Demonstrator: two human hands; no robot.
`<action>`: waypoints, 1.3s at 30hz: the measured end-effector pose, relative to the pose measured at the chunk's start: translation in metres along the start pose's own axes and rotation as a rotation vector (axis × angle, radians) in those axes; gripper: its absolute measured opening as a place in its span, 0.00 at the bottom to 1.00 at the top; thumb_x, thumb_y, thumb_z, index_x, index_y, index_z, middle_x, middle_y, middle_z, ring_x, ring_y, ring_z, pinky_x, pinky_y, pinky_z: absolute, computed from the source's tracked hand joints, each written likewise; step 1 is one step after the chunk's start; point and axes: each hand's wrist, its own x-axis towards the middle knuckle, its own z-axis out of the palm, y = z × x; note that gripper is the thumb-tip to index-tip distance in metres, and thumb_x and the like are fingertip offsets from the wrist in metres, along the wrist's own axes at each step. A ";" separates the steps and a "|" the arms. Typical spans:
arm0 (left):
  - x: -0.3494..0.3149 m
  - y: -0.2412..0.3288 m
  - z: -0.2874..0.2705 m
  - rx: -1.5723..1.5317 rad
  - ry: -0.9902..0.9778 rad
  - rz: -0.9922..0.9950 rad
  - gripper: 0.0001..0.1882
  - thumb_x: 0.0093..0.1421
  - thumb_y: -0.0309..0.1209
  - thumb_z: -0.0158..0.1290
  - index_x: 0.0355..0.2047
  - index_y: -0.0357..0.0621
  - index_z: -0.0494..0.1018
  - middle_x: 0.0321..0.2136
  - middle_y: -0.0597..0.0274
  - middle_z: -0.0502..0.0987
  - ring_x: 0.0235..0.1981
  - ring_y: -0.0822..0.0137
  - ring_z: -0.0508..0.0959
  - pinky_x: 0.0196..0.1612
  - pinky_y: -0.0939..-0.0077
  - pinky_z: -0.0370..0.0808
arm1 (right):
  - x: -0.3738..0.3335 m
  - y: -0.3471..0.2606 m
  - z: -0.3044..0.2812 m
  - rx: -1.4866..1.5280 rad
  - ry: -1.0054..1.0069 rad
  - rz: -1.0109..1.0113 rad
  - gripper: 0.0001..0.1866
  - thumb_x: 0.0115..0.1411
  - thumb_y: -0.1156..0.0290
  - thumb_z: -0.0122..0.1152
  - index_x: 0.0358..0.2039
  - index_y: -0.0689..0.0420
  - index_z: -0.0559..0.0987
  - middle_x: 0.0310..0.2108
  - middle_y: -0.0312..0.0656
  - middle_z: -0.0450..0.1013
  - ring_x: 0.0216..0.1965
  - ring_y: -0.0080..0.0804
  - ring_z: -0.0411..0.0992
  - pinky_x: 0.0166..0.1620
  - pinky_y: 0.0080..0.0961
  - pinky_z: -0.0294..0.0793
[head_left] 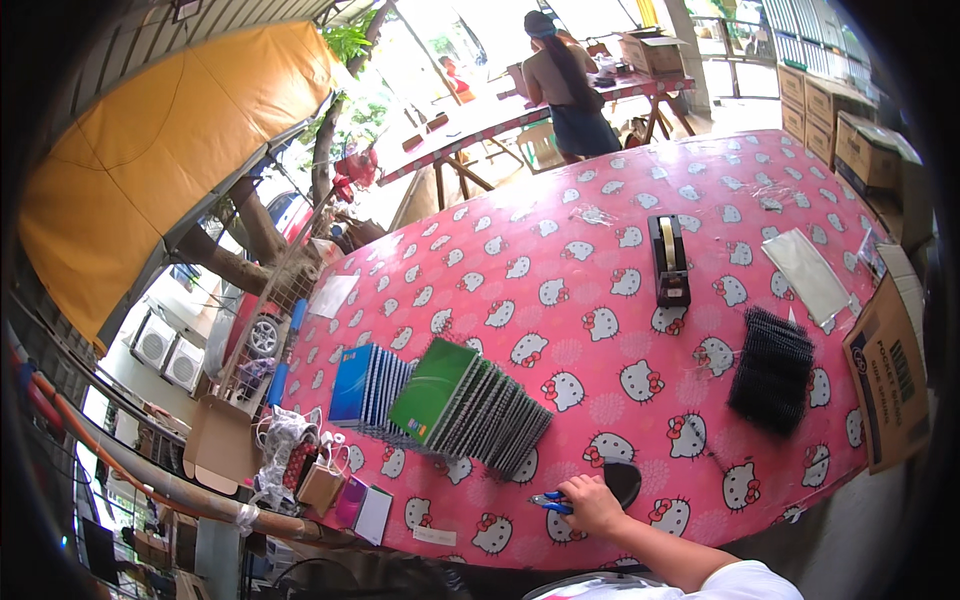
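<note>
1. Pliers [549, 502] with blue handles are in your right hand [588, 503], close to the near edge of the pink patterned table [600, 385], around the middle of that edge.
2. You have the fingers of your right hand curled down over the pliers, which stick out toward the table's left edge. Your left hand is out of view, so its state cannot be told.
3. Right by your knuckles, on the side toward the table's right edge, lies a dark rounded piece [622, 483]; whether you touch it cannot be told.
4. Toward the left edge, spiral-bound green notebooks [435, 388] lie in a fanned row, its right end near your pliers. Blue notebooks [352, 385] adjoin them, so both rows stand between you and the far-left corner.
5. Crowding the near-left corner, you have a purple notepad [350, 503] and a brown paper bag [320, 486].
6. Toward the right edge lies a bundle of black coils [770, 372], with a cardboard box [888, 375] beside it and clear plastic sheets [806, 275] beyond.
7. Farther out ahead of you sits a black tape dispenser [669, 265], well apart from your hand.
8. Past the far edge, a person [568, 85] stands at another table [480, 145]; cartons [862, 150] are stacked by the far-right corner.
</note>
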 end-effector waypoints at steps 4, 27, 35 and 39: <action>-0.013 0.049 -0.009 -0.008 -0.187 0.014 0.16 0.62 0.39 0.49 0.46 0.44 0.70 0.43 0.60 0.73 0.47 0.69 0.71 0.50 0.73 0.68 | 0.001 0.002 0.004 -0.006 0.028 0.033 0.22 0.38 0.68 0.65 0.37 0.55 0.74 0.31 0.41 0.71 0.37 0.39 0.70 0.42 0.35 0.68; 0.113 0.250 -0.018 0.149 0.969 0.792 0.16 0.54 0.31 0.59 0.42 0.37 0.72 0.33 0.57 0.77 0.30 0.64 0.78 0.34 0.73 0.74 | 0.045 -0.019 -0.021 0.250 0.026 0.086 0.18 0.43 0.68 0.65 0.37 0.58 0.73 0.31 0.45 0.72 0.35 0.43 0.72 0.39 0.36 0.71; 0.109 0.289 -0.031 0.274 0.838 0.543 0.10 0.52 0.30 0.59 0.32 0.36 0.77 0.22 0.56 0.79 0.22 0.65 0.79 0.28 0.73 0.74 | 0.076 -0.023 -0.012 -0.153 0.136 -0.082 0.24 0.39 0.64 0.67 0.40 0.55 0.74 0.33 0.40 0.70 0.39 0.37 0.69 0.42 0.33 0.64; 0.117 0.278 -0.035 0.263 0.821 0.542 0.10 0.52 0.30 0.59 0.33 0.36 0.77 0.22 0.56 0.79 0.22 0.66 0.79 0.28 0.74 0.73 | 0.079 -0.027 -0.009 -0.184 0.128 -0.084 0.25 0.38 0.64 0.68 0.39 0.55 0.74 0.32 0.41 0.70 0.39 0.37 0.69 0.42 0.33 0.64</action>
